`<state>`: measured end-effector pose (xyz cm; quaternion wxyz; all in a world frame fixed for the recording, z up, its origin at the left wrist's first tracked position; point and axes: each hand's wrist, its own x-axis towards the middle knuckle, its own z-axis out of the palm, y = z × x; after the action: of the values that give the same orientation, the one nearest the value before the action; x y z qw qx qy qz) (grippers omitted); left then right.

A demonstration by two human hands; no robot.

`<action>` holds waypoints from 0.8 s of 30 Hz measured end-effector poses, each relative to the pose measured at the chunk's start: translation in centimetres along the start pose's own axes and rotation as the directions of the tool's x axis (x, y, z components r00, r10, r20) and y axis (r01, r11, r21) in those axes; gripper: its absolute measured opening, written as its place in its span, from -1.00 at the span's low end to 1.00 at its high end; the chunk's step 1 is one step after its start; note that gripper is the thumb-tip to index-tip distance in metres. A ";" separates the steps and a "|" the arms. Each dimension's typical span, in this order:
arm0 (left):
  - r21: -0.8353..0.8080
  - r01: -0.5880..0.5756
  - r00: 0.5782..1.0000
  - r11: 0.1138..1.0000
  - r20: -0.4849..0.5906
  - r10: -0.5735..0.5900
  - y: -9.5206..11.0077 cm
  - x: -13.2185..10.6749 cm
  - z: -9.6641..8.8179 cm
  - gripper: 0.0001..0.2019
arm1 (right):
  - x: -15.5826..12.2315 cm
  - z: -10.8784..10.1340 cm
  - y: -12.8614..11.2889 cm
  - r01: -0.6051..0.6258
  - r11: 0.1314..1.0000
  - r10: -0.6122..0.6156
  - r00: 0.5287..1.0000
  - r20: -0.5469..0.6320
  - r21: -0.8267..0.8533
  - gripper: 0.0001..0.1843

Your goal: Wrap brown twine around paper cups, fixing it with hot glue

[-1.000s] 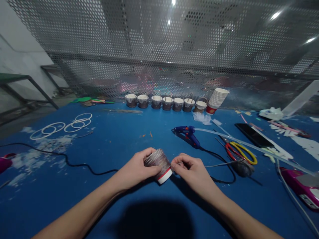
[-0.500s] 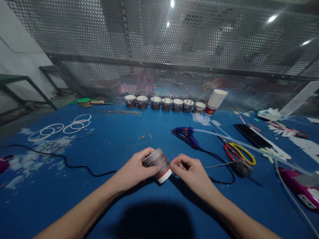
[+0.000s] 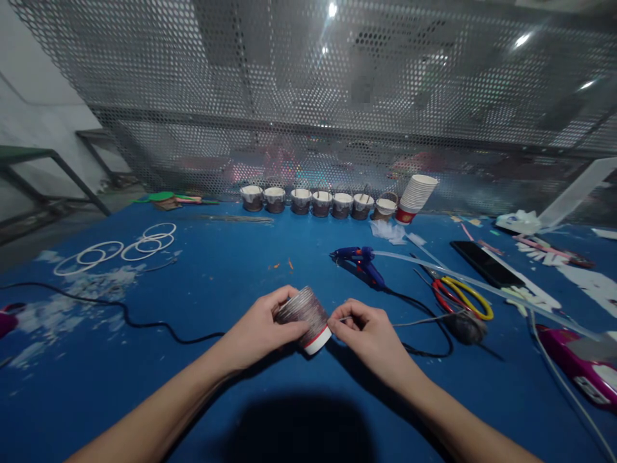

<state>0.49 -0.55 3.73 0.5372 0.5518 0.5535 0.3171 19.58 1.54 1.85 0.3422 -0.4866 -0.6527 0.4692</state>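
My left hand (image 3: 260,329) grips a paper cup (image 3: 307,316) that lies on its side just above the blue table (image 3: 226,283). The cup's wall is wound with grey cord and only its red-and-white rim end shows bare. My right hand (image 3: 369,334) sits right beside the rim, fingers pinched on the thin grey cord (image 3: 414,319), which trails off to the right toward a dark ball of cord (image 3: 465,326).
A blue glue gun (image 3: 361,260) with its black cable lies behind my hands. Yellow-handled scissors (image 3: 463,297), a black phone (image 3: 484,262) and a pink tool (image 3: 578,370) lie to the right. A row of wrapped cups (image 3: 313,200), a cup stack (image 3: 417,196) and white rings (image 3: 120,247) stand farther back.
Almost nothing has shifted; my hands hold the same pose on the cup and cord, and the view has drifted up very slightly.
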 end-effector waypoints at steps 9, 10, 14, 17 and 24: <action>0.030 -0.093 0.996 0.995 -0.008 0.094 0.0 -0.1 -0.1 -0.85 | 0.0 -0.1 -0.4 -0.051 0.998 0.050 0.999 0.016 0.025 -0.83; 0.041 -0.105 0.994 0.994 -0.007 0.105 0.0 -0.1 -0.2 -0.86 | 0.0 -0.1 -0.3 -0.057 0.998 0.057 0.998 0.018 0.028 -0.84; 0.091 -0.147 0.989 0.985 0.004 0.147 -0.1 -0.3 -0.3 -0.86 | 0.1 -0.1 0.0 -0.081 0.995 0.079 0.996 0.035 0.056 -0.84; 0.135 -0.187 0.982 0.973 -0.008 0.190 -0.2 -0.4 -0.5 -0.85 | 0.2 -0.1 0.1 -0.082 0.994 0.079 0.996 0.042 0.079 -0.83; 0.195 -0.218 0.969 0.956 -0.074 0.236 -0.1 -0.4 -0.8 -0.87 | 0.3 -0.1 0.2 -0.087 0.989 0.081 0.995 0.055 0.121 -0.82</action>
<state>-0.36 -0.74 3.95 0.4162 0.6435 0.5388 0.3499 19.61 1.82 1.72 0.3350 -0.4796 -0.6098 0.5347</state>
